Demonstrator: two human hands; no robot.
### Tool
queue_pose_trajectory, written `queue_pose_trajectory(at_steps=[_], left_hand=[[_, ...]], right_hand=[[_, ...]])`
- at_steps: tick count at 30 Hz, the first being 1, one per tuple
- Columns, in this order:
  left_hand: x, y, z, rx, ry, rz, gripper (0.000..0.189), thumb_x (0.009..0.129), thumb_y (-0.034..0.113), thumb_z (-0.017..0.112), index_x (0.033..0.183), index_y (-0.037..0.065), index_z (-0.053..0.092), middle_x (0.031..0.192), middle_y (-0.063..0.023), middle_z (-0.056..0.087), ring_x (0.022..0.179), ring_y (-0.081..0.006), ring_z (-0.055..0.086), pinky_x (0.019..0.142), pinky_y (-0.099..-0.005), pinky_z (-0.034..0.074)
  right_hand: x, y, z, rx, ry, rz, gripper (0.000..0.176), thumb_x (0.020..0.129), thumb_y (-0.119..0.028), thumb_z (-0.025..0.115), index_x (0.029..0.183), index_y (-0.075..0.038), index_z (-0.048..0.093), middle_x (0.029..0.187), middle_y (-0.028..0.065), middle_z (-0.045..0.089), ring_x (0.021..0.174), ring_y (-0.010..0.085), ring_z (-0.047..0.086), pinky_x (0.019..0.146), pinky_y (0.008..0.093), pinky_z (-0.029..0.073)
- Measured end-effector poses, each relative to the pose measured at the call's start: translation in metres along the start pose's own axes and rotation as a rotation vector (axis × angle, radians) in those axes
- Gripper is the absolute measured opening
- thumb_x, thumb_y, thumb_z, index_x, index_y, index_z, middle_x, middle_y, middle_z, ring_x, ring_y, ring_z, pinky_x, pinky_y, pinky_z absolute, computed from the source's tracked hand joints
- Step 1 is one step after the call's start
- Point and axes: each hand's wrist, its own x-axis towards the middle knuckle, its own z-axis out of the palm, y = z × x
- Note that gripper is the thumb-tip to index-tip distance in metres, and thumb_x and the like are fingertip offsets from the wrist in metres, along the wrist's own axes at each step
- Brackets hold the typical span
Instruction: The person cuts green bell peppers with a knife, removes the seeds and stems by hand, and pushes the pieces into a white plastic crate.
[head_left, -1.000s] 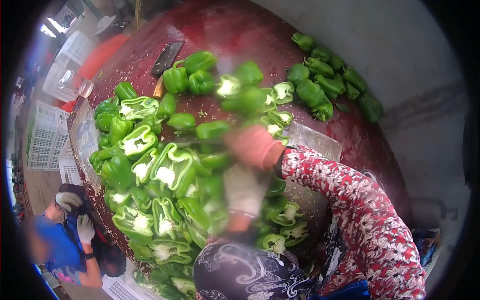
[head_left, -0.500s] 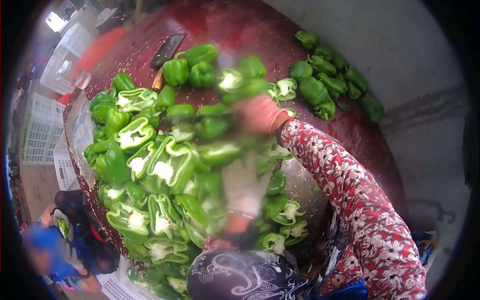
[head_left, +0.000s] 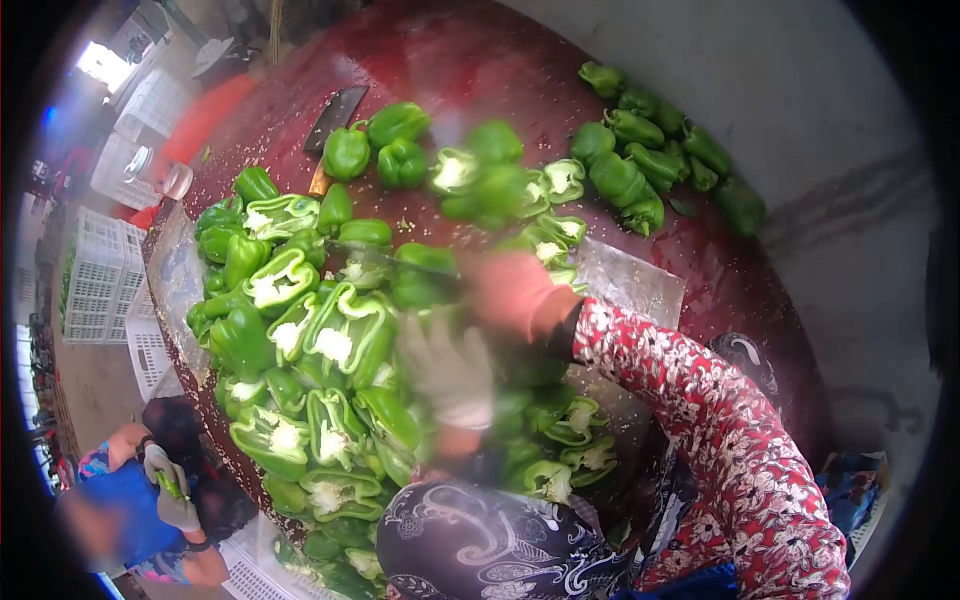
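Note:
My right hand (head_left: pixel 520 295), in a pink glove, is closed around a knife (head_left: pixel 395 258) whose blurred blade points left across the green bell peppers. Just below it is my left hand (head_left: pixel 450 370) in a pale glove, smeared by motion over the pile; whether it grips a pepper I cannot tell. A whole pepper (head_left: pixel 422 285) lies under the blade, close to both hands. Halved peppers (head_left: pixel 335 335) with white seed cores spread out to the left of my hands. More halves (head_left: pixel 570 420) sit to the right of my left hand.
A cleaver (head_left: pixel 335 118) lies on the red table (head_left: pixel 450 50) at the back. Whole peppers (head_left: pixel 620 180) are heaped at the far right, near a metal sheet (head_left: pixel 640 280). At lower left another person (head_left: pixel 130 510) handles something green. White crates (head_left: pixel 105 275) stand left.
My right hand has come down and nearer to me with the knife. My left hand has shifted left over the pile. More of the metal sheet shows on the right.

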Motion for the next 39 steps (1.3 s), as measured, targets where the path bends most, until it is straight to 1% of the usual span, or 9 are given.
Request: queue_pose_trajectory(at_steps=[4,8,12,19,21,23,31,33,39], left_hand=[[0.022,-0.009,0.011,0.186,-0.122,0.101,0.058,0.081,0.017,0.069,0.131,-0.001,0.047,0.138,-0.0244,0.043,0.119,-0.0424,0.047,0.101,-0.0489,0.041],[0.049,-0.013,0.015,0.098,-0.344,-0.435,0.063,0.081,0.024,0.068,0.132,-0.002,0.043,0.128,-0.0229,0.051,0.119,-0.0399,0.047,0.098,-0.0472,0.042],[0.074,-0.025,0.014,0.096,-0.508,-0.474,0.048,0.079,0.031,0.067,0.118,0.007,0.056,0.112,-0.0212,0.059,0.101,-0.0391,0.059,0.086,-0.0464,0.048],[0.053,-0.042,0.021,0.025,-0.353,-0.234,0.038,0.081,0.031,0.069,0.109,0.008,0.058,0.100,-0.0176,0.061,0.093,-0.0378,0.059,0.080,-0.0466,0.046],[0.048,-0.039,0.019,0.044,-0.355,-0.230,0.037,0.080,0.031,0.069,0.107,0.008,0.058,0.099,-0.0171,0.061,0.092,-0.0376,0.059,0.079,-0.0469,0.046],[0.041,-0.040,0.019,0.076,-0.298,-0.199,0.037,0.080,0.031,0.070,0.105,0.006,0.057,0.096,-0.0165,0.061,0.089,-0.0375,0.058,0.077,-0.0478,0.046],[0.042,-0.020,0.006,0.066,-0.331,-0.488,0.041,0.083,0.028,0.065,0.117,0.007,0.056,0.096,-0.0178,0.062,0.091,-0.0376,0.059,0.078,-0.0491,0.048],[0.040,-0.030,0.009,0.161,-0.492,-0.210,0.043,0.085,0.024,0.060,0.126,0.010,0.054,0.097,-0.0172,0.061,0.094,-0.0365,0.058,0.078,-0.0484,0.050],[0.042,-0.016,-0.001,0.273,-0.584,-0.176,0.043,0.081,0.020,0.059,0.123,0.010,0.056,0.097,-0.0158,0.059,0.092,-0.0355,0.058,0.074,-0.0462,0.052]], right_hand=[[-0.019,-0.008,-0.009,0.019,-0.122,0.081,0.028,0.082,-0.017,0.061,0.108,-0.006,0.059,0.090,0.0186,0.067,0.087,0.0378,0.065,0.077,0.0459,0.051],[-0.020,0.002,0.002,0.081,-0.103,0.059,0.027,0.084,-0.024,0.061,0.103,-0.006,0.062,0.088,0.0190,0.067,0.085,0.0380,0.066,0.075,0.0456,0.051],[-0.019,0.002,-0.005,0.108,-0.153,0.104,0.030,0.084,-0.014,0.060,0.113,-0.007,0.058,0.095,0.0204,0.066,0.091,0.0393,0.063,0.080,0.0451,0.050],[-0.007,0.013,0.023,0.344,-0.115,0.278,0.030,0.082,-0.015,0.065,0.110,-0.005,0.063,0.102,0.0184,0.066,0.101,0.0339,0.064,0.083,0.0405,0.052],[-0.002,0.015,0.025,-0.332,-0.240,-0.062,0.028,0.078,-0.011,0.070,0.105,-0.006,0.070,0.105,0.0162,0.066,0.104,0.0300,0.063,0.085,0.0353,0.053],[-0.004,0.010,0.022,-0.338,-0.230,-0.050,0.028,0.076,-0.010,0.072,0.104,-0.007,0.071,0.104,0.0151,0.067,0.104,0.0291,0.063,0.086,0.0340,0.053],[-0.013,0.020,0.032,-0.371,0.088,-0.206,0.019,0.076,-0.017,0.063,0.087,-0.004,0.072,0.095,0.0163,0.068,0.089,0.0330,0.067,0.075,0.0394,0.054],[-0.018,0.010,0.018,0.099,-0.008,0.153,0.022,0.079,-0.020,0.062,0.091,-0.003,0.068,0.093,0.0164,0.068,0.084,0.0344,0.067,0.072,0.0412,0.053],[-0.017,-0.025,0.007,0.132,0.175,0.176,0.030,0.081,-0.026,0.062,0.099,-0.002,0.061,0.093,0.0197,0.066,0.084,0.0381,0.066,0.071,0.0445,0.053]])
